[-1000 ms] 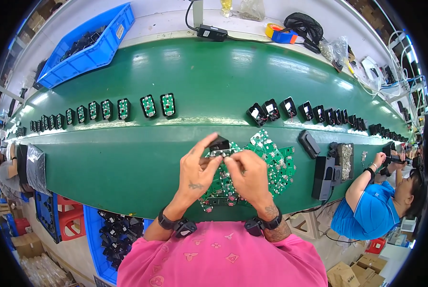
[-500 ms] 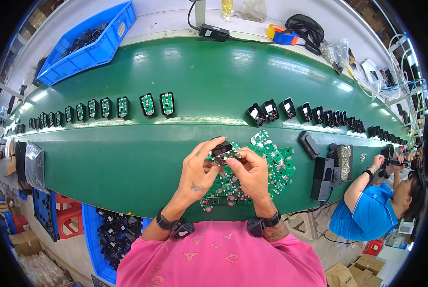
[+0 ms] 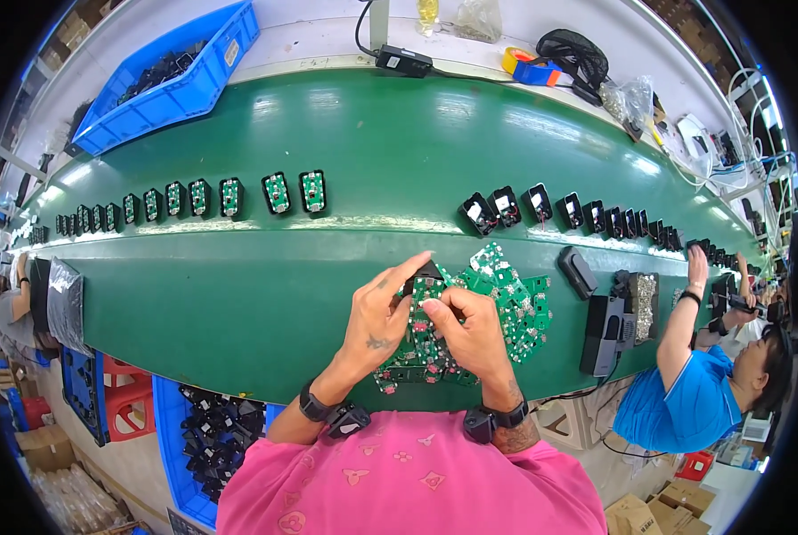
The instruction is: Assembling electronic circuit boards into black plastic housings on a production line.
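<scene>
left hand [image 3: 374, 314] gripped a black case [image 3: 428, 268] above the near bench [image 3: 194, 303], while right hand [image 3: 472, 328] held a green board [image 3: 425, 292] against it, thumb on top; loose boards [image 3: 516, 308] lay below and to the right, filled cases [image 3: 312, 192] stood far left, open cases [image 3: 539, 203] far right

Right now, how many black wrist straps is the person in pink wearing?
2: the left strap behind the left hand, the right strap behind the right hand. Any under the pink sleeves would be hidden.
</scene>
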Motion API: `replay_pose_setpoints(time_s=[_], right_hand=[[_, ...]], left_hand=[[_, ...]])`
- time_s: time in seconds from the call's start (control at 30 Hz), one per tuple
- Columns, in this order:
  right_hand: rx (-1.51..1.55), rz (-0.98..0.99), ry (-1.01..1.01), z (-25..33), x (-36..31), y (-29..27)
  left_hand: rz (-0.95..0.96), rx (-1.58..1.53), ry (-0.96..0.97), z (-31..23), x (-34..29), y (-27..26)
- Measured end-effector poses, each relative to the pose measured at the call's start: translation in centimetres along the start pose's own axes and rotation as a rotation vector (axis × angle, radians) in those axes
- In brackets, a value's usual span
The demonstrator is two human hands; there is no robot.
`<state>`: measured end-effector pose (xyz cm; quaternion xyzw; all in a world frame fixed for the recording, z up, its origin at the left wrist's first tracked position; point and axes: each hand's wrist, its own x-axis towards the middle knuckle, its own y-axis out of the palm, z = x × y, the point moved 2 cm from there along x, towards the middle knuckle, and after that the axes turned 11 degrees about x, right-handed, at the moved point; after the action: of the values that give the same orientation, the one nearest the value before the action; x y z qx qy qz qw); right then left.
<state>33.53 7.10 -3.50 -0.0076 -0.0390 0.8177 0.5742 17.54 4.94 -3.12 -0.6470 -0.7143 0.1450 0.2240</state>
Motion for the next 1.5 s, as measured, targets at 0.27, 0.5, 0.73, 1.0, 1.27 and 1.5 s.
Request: replay_pose_setpoints(time_s=[0.27, 0.5, 0.73, 1.0, 1.27, 1.5], right_hand=[[-0.040, -0.049, 0.074, 0.1, 0.5, -0.7], [0.026, -0.103, 0.157, -0.5, 0.6, -0.8], [0.299, -0.187, 0.039, -0.9, 0.9, 0.4], [-0.024, -0.059, 0.056, 0.0, 0.8, -0.7], [-0.085, -0.082, -0.103, -1.1, 1.0, -0.2], [0.023, -0.074, 0.046, -0.4, 1.2, 0.9]], left_hand=[[0.047, -0.095, -0.125, -0.1, 0.2, -0.4], [0.178, -0.411, -0.121, -0.5, 0.3, -0.9], [0.237, -0.330, -0.256, -0.2, 0.3, -0.1], [0.251, -0.393, -0.242, -0.1, 0.6, 0.4], [0.163, -0.401, -0.287, 0.4, 0.3, 1.2], [-0.026, -0.103, -0.114, -0.8, 0.0, 1.3]])
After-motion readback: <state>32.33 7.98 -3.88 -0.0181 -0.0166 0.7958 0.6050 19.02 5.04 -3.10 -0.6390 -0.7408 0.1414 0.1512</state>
